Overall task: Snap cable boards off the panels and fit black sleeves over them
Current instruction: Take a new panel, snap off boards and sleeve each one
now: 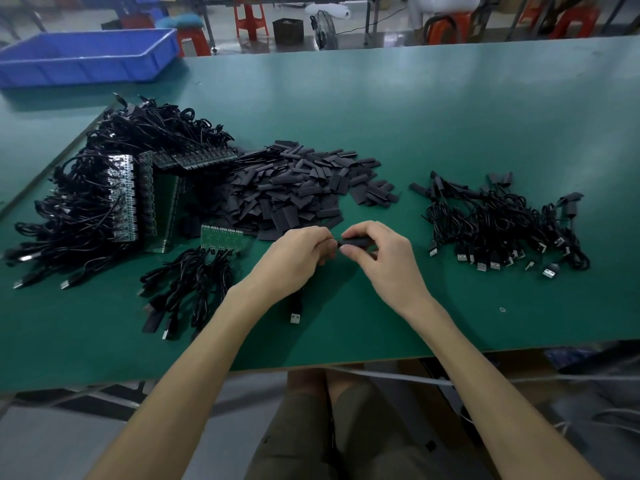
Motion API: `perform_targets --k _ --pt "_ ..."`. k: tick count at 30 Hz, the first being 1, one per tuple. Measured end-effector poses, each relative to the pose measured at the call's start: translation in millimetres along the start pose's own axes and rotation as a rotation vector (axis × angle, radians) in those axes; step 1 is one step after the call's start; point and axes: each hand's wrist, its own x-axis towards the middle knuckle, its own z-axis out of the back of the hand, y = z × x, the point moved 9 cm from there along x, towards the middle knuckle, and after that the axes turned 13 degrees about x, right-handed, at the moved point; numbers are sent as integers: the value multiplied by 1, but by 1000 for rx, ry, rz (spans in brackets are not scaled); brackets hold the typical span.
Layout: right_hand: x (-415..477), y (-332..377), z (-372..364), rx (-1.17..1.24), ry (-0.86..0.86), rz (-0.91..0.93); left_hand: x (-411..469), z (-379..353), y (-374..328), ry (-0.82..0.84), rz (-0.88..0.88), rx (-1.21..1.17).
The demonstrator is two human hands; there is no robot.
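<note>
Sleeve [358, 242] was held between the hands over the near middle of the tabletop [450, 133], pinched end-on by right hand [384, 261] fingers [362, 231]; left hand [294, 261] fingers were curled round the cable [297, 301] end. Board hidden in that grip, so couldn't tell how far in it sat. Plug [295, 318] trailed below the left hand. Risks, my read: board corner snags the sleeve mouth and the flat sleeve buckles if pushed off-axis; a hard shove stresses the wire joints; a slack grip drops the cable among the small panel [221, 235] leads just left. Sleeve pile [294, 188] lay right behind the hands, easy to scatter with a knuckle. Panel stack [128, 199] sat far left, done pile [502, 223] to the right, well apart.
</note>
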Motion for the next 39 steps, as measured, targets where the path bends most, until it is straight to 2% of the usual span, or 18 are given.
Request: perform_targets --k 6,12,19,28,39 --pt "-5 12 -9 -320 33 100 -2 2 -4 -72 -53 22" --pt "-4 12 -7 -239 37 95 -2 -3 -3 -47 -69 -80" --pt "-6 15 -13 -296 66 137 -1 -1 5 -19 -37 -165" --pt "-2 6 -2 -197 -27 61 -2 3 9 -60 -29 -118" --pt "-1 0 -9 -181 77 55 -9 2 10 -85 -25 -89"
